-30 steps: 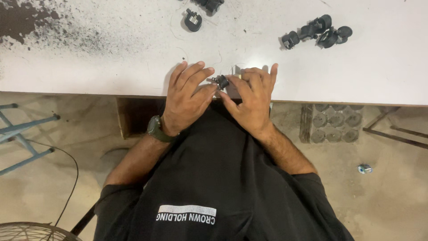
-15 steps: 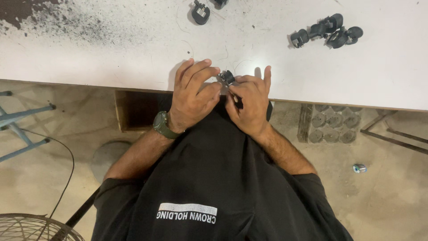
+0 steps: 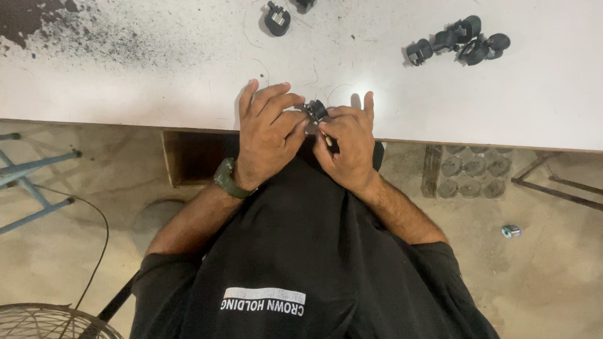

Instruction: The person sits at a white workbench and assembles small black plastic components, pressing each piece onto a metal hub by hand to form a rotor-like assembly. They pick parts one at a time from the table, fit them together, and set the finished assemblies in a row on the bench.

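Fingers [image 3: 284, 103] of both hands pinch a small black part [image 3: 315, 111] at the near edge of a white table [image 3: 157, 81], seen from above the person's head. The left hand [image 3: 269, 135], a dark green watch [image 3: 224, 179] on its wrist, curls its fingertips onto the part from the left; the right hand [image 3: 348, 141] grips it from the right, index finger raised and a thin pale stick [image 3: 326, 139] jutting from under the thumb. The part sits between the two sets of fingertips, just above the table's near edge; its exact shape cannot be made out.

Far right on the table lies a cluster of black parts [image 3: 458, 41]; another black part [image 3: 277, 19] rests far and slightly left of the hands. Dark specks [image 3: 75, 31] dust the table's far left corner. Below, on the concrete floor, a small can [image 3: 510, 231] lies to the right, blue metal legs [image 3: 34, 182] stand left, and a wire fan guard [image 3: 50, 321] shows at near left.
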A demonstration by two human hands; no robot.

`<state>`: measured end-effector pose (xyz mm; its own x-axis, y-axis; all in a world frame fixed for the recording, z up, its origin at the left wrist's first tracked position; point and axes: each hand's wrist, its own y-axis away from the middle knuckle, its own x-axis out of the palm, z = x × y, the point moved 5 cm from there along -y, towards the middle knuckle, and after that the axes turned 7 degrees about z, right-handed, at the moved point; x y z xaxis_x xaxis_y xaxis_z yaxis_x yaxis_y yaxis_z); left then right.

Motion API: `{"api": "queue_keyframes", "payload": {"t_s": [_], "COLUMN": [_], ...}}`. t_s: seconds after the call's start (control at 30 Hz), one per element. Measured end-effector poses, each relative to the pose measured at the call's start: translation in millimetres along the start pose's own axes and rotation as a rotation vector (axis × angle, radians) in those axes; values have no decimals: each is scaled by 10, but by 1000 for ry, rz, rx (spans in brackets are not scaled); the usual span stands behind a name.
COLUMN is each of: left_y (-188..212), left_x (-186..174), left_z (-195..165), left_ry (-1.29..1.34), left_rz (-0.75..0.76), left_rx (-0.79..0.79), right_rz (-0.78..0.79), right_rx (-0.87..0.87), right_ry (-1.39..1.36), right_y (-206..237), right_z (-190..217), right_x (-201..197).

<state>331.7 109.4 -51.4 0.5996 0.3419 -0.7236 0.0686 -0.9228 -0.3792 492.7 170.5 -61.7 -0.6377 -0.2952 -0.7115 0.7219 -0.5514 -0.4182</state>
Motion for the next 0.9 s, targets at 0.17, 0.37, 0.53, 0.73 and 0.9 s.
{"api": "queue_keyframes", "payload": {"t_s": [0.17, 0.37, 0.53, 0.73, 0.9], "left_y": [-33, -21, -38, -56, -39], "left_x": [8, 8, 9, -7, -4], "left_z": [22, 36, 37, 48, 51], "left_ry": [3, 65, 74, 81, 94], "left_rz": [12, 35, 58, 32, 40], "left_rx": [-26, -42, -41, -54, -48], "right_rz": [-35, -30, 10, -18, -11], "right_rx": [-138, -141, -83, -107, -109], "right_ry": [19, 31, 83, -27, 95], "right_y": [31, 27, -9, -35, -22], "right_z": [22, 39, 42, 30, 44], "right_x": [10, 47, 64, 12, 83]}}
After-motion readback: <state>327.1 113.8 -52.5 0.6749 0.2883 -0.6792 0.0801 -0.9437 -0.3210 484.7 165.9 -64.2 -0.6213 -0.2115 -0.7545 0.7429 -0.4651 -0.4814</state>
